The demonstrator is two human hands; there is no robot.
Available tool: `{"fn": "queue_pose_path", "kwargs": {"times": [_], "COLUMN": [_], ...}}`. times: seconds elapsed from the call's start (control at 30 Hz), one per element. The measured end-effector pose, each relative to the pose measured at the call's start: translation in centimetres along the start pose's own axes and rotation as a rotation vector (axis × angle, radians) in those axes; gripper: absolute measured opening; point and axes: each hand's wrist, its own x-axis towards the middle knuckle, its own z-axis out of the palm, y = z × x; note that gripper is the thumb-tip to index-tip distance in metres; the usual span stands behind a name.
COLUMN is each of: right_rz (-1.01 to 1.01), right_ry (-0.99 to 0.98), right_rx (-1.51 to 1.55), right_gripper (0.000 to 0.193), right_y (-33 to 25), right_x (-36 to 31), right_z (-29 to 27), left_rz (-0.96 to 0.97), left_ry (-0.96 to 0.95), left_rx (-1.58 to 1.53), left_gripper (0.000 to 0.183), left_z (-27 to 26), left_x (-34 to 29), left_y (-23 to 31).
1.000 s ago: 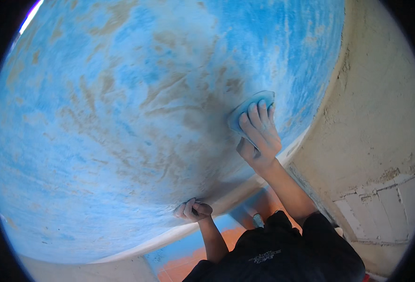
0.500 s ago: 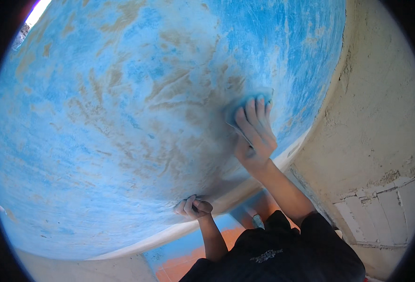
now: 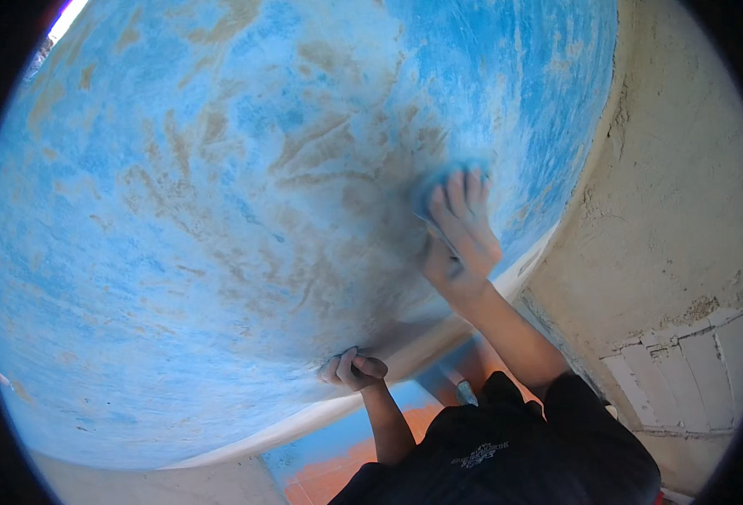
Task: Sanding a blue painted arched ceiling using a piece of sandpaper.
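Observation:
A large curved blue surface [image 3: 220,337], scuffed with pale and brown patches, fills most of the view. My right hand [image 3: 466,231] presses a flat, blue-dusted piece of sandpaper [image 3: 427,195] against its right part, fingers laid over the sheet and pointing up. The sheet's edges are blurred by motion. Lower down, my left hand [image 3: 354,370] rests against the surface near its bottom edge with the fingers curled in. Whatever lies inside those fingers, if anything, is hidden.
A rough grey-beige wall [image 3: 683,168] borders the surface on the right, with pale blocks [image 3: 683,379] lower down. Beneath the surface's light rim [image 3: 262,438] shows an orange tiled floor [image 3: 329,475] with a blue-tinted patch.
My right hand and the sandpaper have shifted slightly right on the surface. My left hand stays at the lower edge. The whole view has moved a little.

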Motion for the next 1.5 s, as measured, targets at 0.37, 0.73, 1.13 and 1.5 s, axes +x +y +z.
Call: {"fn": "queue_pose_path", "kwargs": {"times": [0.37,0.73,1.13,1.5], "right_rz": [0.008,-0.143,-0.064,0.135], "right_ry": [-0.001,-0.166,-0.133,0.021], "right_rx": [-0.024,0.086,0.139,-0.005], "right_gripper": [0.043,0.043,0.05,0.033], "right_y": [1.7,-3.5,-3.3,4.6], "right_x": [-1.9,5.2,4.6,-6.4], "right_z": [-0.5,0.9,1.0,-1.3], "left_rz": [0.01,0.005,-0.031,-0.001], "left_ry": [0.033,0.01,0.034,0.016], "left_rx": [0.018,0.031,0.015,0.028], "left_gripper": [0.022,0.024,0.022,0.023], "left_z": [-0.3,0.0,0.0,0.3], "left_x": [0.0,-0.1,0.2,-0.4], "left_y": [-1.0,-0.3,-0.3,-0.2]}}
